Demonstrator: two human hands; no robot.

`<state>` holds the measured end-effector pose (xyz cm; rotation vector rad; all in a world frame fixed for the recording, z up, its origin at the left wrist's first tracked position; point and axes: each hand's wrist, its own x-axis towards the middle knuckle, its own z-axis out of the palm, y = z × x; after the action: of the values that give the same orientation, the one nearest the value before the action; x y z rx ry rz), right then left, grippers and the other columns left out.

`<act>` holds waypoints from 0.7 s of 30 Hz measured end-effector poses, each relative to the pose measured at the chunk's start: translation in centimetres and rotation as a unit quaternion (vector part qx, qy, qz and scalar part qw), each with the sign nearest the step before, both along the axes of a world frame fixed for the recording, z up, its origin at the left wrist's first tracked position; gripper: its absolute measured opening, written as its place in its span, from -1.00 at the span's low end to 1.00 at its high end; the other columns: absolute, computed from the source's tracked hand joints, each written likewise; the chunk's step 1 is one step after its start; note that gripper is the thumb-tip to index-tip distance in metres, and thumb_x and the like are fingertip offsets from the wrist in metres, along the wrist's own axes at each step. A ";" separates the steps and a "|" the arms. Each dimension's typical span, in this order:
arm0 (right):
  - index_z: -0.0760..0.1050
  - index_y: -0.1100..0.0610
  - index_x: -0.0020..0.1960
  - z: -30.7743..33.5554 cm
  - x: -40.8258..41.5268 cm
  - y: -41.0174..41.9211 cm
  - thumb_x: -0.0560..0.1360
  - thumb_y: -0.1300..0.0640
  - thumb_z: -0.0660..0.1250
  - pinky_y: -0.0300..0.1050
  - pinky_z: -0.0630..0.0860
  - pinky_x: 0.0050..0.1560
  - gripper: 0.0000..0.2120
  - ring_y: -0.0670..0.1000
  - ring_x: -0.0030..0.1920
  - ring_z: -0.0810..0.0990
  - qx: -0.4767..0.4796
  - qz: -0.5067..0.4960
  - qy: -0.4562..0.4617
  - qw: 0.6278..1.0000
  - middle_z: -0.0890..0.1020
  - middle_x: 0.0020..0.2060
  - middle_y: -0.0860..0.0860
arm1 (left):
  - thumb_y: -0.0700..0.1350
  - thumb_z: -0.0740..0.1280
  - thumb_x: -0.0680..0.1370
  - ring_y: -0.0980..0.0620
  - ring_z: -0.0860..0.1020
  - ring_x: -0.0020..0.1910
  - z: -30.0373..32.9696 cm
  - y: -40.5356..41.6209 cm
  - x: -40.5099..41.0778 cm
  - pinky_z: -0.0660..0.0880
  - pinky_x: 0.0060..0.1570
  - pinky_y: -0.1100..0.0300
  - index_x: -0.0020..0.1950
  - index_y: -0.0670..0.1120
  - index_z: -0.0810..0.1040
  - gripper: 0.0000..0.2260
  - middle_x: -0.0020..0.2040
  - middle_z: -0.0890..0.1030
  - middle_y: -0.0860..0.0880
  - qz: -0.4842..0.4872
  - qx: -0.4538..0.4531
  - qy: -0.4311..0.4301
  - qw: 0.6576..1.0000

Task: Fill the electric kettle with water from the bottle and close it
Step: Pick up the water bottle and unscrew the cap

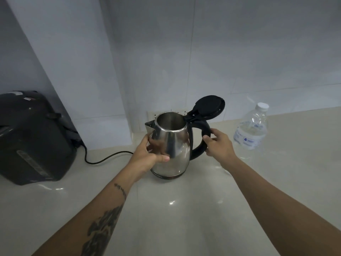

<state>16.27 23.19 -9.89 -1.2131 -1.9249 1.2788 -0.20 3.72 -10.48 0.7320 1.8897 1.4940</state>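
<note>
Pale glossy counter, tiled wall — open kettle, bottle

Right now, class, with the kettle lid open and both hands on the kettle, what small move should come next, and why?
Probably let the right hand leave the handle and reach for the bottle. The lid already stands open, the kettle looks empty, and the bottle stands capped, just right of that hand. The left hand can steady the kettle.

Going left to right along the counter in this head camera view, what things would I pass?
Black appliance → its black cord → left hand → steel kettle, lid up → right hand on the handle → capped water bottle.
</note>
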 end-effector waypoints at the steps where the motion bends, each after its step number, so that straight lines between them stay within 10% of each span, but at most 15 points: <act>1: 0.55 -0.05 0.34 -0.2 0.7 -0.5 0.60 0.07 0.31 0.21 0.65 0.12 -0.69 0.15 -0.06 0.71 -0.008 -0.002 0.005 1.000 0.72 -0.11 0.06 | -0.24 0.63 0.23 0.28 0.47 0.15 0.0 -0.5 0.5 0.40 -0.02 0.31 0.22 0.31 0.43 -0.26 0.14 0.58 0.19 -0.005 -0.001 0.004 1.000; 21: 0.57 0.04 0.33 -4.2 7.2 -6.4 0.62 0.17 0.32 0.08 0.64 -0.02 -0.70 0.06 -0.30 0.59 -0.055 -0.002 0.022 0.998 0.68 -0.17 0.08 | -0.11 0.62 0.17 0.06 0.50 0.22 -5.6 -6.2 6.3 0.50 0.19 0.06 0.42 0.20 0.34 -0.12 0.22 0.54 0.07 -0.011 -0.040 0.001 0.999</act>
<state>23.49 16.81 -14.06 -1.2314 -1.8412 1.4136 6.06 -2.46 -16.11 0.7152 1.9253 1.3965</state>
